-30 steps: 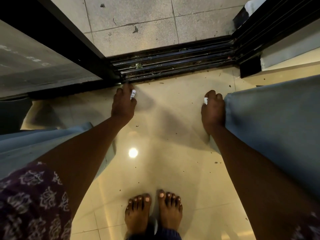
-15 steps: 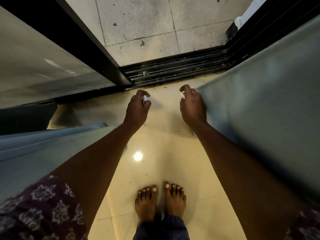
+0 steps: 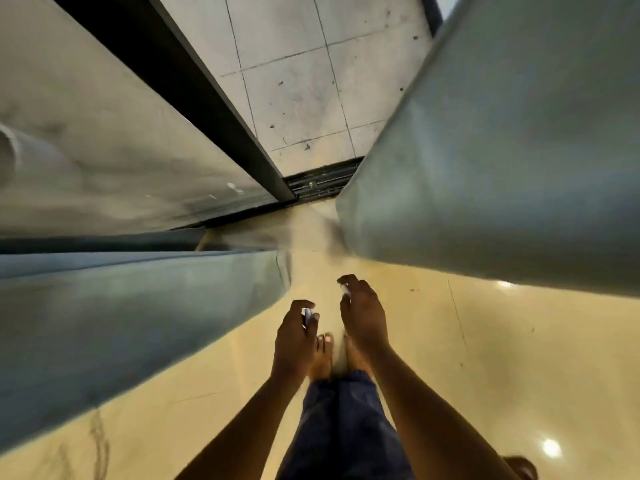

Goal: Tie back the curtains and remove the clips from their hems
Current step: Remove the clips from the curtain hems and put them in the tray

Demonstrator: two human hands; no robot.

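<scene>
Two grey-blue curtains hang either side of me: the left curtain [image 3: 138, 323] and the right curtain [image 3: 502, 168]. My left hand [image 3: 294, 341] is closed around a small white clip [image 3: 307, 315], clear of the left curtain's hem. My right hand [image 3: 363, 320] pinches another white clip [image 3: 345, 292], and it hangs free below the right curtain, touching no fabric. Both hands are close together above my bare feet [image 3: 323, 358].
A dark sliding-door frame [image 3: 214, 98] and floor track [image 3: 322, 181] lie ahead, with grey outdoor tiles [image 3: 311, 81] beyond. A glass pane [image 3: 104, 150] fills the left. The glossy cream floor [image 3: 485, 358] stretches around my feet.
Both hands pulled back from the threshold toward my body and came together. The right hand came off the right curtain's edge, still holding its clip. The view rose and the curtains swung closer.
</scene>
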